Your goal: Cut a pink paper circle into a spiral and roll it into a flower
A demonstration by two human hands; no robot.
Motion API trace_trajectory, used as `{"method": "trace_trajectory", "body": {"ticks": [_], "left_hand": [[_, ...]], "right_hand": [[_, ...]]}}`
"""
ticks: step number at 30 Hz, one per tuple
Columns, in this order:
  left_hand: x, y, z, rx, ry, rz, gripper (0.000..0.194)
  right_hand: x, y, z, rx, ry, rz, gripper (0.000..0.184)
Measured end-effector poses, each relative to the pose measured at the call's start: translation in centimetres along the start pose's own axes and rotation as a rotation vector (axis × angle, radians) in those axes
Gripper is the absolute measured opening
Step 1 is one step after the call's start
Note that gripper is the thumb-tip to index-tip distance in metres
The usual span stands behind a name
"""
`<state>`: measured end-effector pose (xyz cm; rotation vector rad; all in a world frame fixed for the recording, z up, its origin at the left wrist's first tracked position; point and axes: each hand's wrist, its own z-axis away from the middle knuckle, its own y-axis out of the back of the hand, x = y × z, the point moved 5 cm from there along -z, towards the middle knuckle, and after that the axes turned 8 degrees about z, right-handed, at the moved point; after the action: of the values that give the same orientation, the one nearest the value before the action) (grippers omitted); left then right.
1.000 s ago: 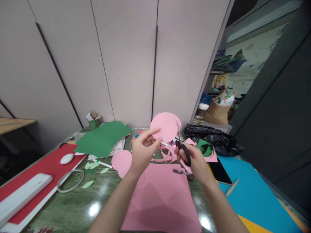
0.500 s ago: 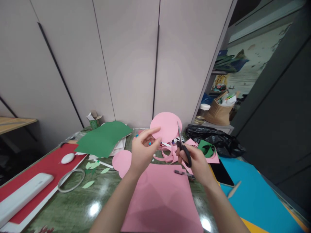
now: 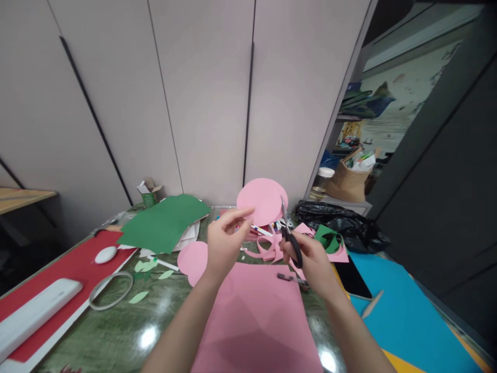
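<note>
My left hand (image 3: pixel 228 239) pinches the lower left edge of a round pink paper disc (image 3: pixel 262 201), raised above the back of the table. My right hand (image 3: pixel 306 254) grips black-handled scissors (image 3: pixel 290 241), their blades pointing up at the disc's right edge. Whether the blades are biting into the paper is hard to tell. Below both hands lies a large pink sheet (image 3: pixel 258 316), with a dark pen (image 3: pixel 291 278) on its right edge. Curled pink offcuts (image 3: pixel 267 249) sit behind the sheet. Beside my left wrist lie other pink rounded cutouts (image 3: pixel 193 258).
Green paper (image 3: pixel 166 220), small leaf cutouts (image 3: pixel 139 297), a red board (image 3: pixel 104 241) and a white mouse (image 3: pixel 106 254) are on the left. To the right are blue paper (image 3: pixel 407 305), a dark phone or tablet (image 3: pixel 353 277) and a black plastic bag (image 3: pixel 345 225). Cabinet doors (image 3: pixel 205 103) stand behind.
Both hands, the disc and the scissors have shifted slightly left, along with a small movement of the view. The grip of each hand looks the same.
</note>
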<state>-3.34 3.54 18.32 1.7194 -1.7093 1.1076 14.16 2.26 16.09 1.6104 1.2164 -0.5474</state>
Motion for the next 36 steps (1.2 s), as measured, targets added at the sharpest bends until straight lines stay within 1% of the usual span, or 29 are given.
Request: {"method": "trace_trajectory", "body": {"ticks": [3,7,10,17,22,26,31,36], "left_hand": [[-0.14,0.06,0.03,0.017,-0.007,0.010,0.020],[-0.43,0.06,0.11,0.045,0.004,0.045,0.029],[-0.57,-0.05,0.18,0.051,0.013,0.068,0.031],[-0.19,-0.35,0.39,-0.005,0.013,0.065,0.028],[-0.08,-0.45,0.57,-0.047,0.043,0.063,0.029],[0.07,-0.51,0.60,-0.047,0.048,0.047,0.029],[0.34,-0.39,0.49,-0.041,0.002,0.021,0.028],[0.21,-0.16,0.39,-0.034,-0.016,0.005,0.027]], "right_hand": [[-0.05,-0.08,-0.07,-0.002,-0.006,0.001,0.020],[-0.16,-0.17,-0.03,0.003,-0.009,0.023,0.022],[-0.18,-0.18,0.05,0.005,-0.007,0.023,0.021],[-0.35,0.23,0.15,-0.001,0.010,0.022,0.027],[-0.35,0.35,0.24,-0.013,0.008,0.023,0.029],[-0.49,0.35,0.24,-0.003,0.032,0.033,0.027],[-0.57,0.34,0.31,0.012,0.049,0.052,0.019],[-0.44,0.31,0.33,0.013,0.047,0.052,0.019]]}}
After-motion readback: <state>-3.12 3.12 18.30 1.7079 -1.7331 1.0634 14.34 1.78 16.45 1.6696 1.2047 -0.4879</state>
